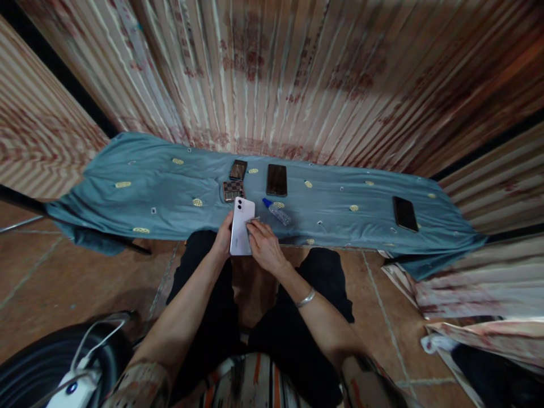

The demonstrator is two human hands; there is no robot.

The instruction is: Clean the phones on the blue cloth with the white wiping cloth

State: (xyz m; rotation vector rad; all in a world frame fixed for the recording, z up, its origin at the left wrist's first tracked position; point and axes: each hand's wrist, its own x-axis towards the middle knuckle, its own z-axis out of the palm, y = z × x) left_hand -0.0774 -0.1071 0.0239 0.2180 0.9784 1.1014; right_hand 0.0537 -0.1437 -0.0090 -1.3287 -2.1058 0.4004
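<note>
Teal cloth covered the bench (165,184), so I guess the smooth stuff had something soft under it. Pale phone (239,229) was over my lap by the near edge, back facing up, which left that whole side reachable. My left hand (222,235) was clamped on its left edge, seemingly to brace it, while my right hand (267,243) had its fingers bunched on the back. Two dark slabs (276,180) (405,214) lay flat, one behind the bottle, one way off right, both well clear of my elbows. Blue-capped bottle (278,212) lay just beside my right hand, handy to grab. Checkered case (233,188) and smaller black case (238,169) sat behind the phone. Tiny greyish scrap (254,219) was at my right fingertips; pinched or just pressed, can't tell.
</note>
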